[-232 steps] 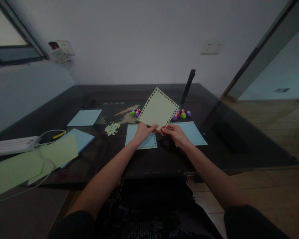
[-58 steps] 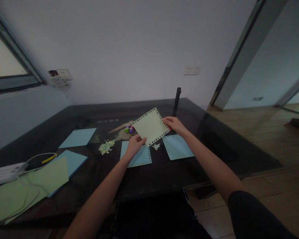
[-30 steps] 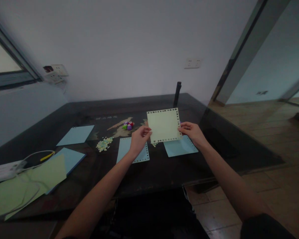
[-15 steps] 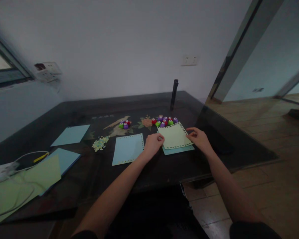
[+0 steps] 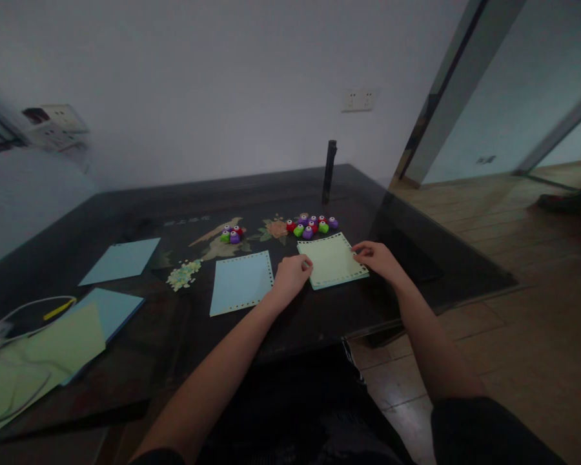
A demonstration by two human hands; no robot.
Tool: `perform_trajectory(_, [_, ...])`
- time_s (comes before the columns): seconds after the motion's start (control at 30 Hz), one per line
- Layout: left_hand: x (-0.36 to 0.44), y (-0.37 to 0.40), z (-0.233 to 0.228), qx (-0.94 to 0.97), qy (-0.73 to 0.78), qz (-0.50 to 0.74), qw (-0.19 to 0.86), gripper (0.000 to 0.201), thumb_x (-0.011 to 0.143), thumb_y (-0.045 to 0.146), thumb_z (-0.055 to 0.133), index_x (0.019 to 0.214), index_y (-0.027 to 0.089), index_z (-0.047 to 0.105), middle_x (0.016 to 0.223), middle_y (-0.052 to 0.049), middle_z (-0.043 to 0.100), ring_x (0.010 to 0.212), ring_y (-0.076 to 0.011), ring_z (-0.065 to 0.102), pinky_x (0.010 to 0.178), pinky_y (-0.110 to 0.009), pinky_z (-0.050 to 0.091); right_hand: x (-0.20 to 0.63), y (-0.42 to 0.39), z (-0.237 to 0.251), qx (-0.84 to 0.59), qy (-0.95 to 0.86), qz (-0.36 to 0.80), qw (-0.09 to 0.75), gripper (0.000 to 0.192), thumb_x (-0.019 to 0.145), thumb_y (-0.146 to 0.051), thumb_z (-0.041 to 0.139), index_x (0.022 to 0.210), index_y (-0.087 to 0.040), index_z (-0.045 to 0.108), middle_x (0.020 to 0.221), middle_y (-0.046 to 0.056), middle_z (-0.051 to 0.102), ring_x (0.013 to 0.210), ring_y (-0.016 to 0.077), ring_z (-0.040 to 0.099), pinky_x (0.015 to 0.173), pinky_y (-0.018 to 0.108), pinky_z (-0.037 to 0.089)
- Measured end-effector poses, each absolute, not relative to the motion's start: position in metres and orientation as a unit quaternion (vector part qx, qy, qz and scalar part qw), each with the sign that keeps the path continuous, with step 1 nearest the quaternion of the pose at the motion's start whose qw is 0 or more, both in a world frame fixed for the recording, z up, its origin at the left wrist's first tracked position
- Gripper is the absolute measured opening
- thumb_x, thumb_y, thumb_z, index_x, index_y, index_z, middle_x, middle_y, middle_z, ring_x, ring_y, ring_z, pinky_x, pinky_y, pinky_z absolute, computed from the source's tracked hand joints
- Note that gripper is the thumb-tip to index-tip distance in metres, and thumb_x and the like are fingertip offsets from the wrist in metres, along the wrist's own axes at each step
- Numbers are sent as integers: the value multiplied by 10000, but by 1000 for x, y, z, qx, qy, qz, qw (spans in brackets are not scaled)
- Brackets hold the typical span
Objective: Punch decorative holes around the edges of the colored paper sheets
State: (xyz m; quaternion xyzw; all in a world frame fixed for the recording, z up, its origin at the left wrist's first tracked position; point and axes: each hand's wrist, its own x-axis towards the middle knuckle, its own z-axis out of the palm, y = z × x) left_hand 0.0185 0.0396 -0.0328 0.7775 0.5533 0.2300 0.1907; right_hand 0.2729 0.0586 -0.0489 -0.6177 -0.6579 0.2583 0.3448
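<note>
**Squaring a punched green sheet onto the stack**

Pressing down at both side edges, a person's left hand (image 5: 290, 274) and right hand (image 5: 375, 257) flatten a pale green sheet (image 5: 332, 259) with a punched border on the dark table (image 5: 126, 213). The sheet lies on a blue sheet, of which only a thin edge (image 5: 341, 282) shows along the near side. Neither hand is clenched: the fingers are loosely curled, their tips resting on the paper's margins, pinching nothing that can be made out.

The step in hand looks like laying the finished sheet down and aligning it with the one beneath. The next move would call for lifting the fingertips straight off so that the light paper does not slide.

Just left lies a blue sheet with punched edges (image 5: 242, 290), and beyond it a heap of paper bits (image 5: 183, 275). Behind the green sheet sits a cluster of small coloured punches (image 5: 312, 225), with a smaller group (image 5: 231, 234) further left. More blue and green paper (image 5: 53, 342) lies at the table's left end.
</note>
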Motion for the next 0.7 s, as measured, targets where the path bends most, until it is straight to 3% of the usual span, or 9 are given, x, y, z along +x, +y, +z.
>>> perform_trajectory(0.7, [18,33,-27,794,555,183,169,180,791,204,559,928,196,674,805,-32,716,775,-179,649,745,-271,465,279,61,-51,-598,-666,312,318,303,663,-331,613,874,-119,661,551,-13,545,522,126,492,516,254,353])
